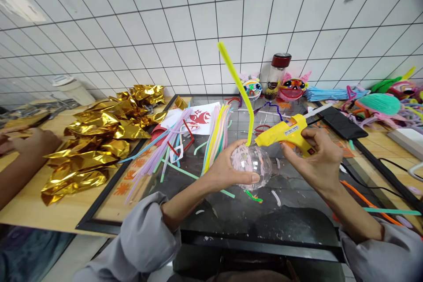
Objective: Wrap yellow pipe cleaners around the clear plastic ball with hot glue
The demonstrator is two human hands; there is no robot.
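My left hand is wrapped around a clear, rounded plastic bottle with pinkish material showing through it. A long yellow-green pipe cleaner rises from the bottle's upper side, bent near its lower end; whether my fingers also pinch it I cannot tell. In my right hand is a yellow hot glue gun, a white glue stick poking out of its back. Its nozzle points left, close above the bottle by the pipe cleaner's foot. A bundle of pastel pipe cleaners lies beyond my left hand.
Crumpled gold foil covers the left, beside another person's hand. A lidded glass jar stands at the wall between two decorated animal faces. A black phone and a cord lie to the right. Red-and-white paper is behind.
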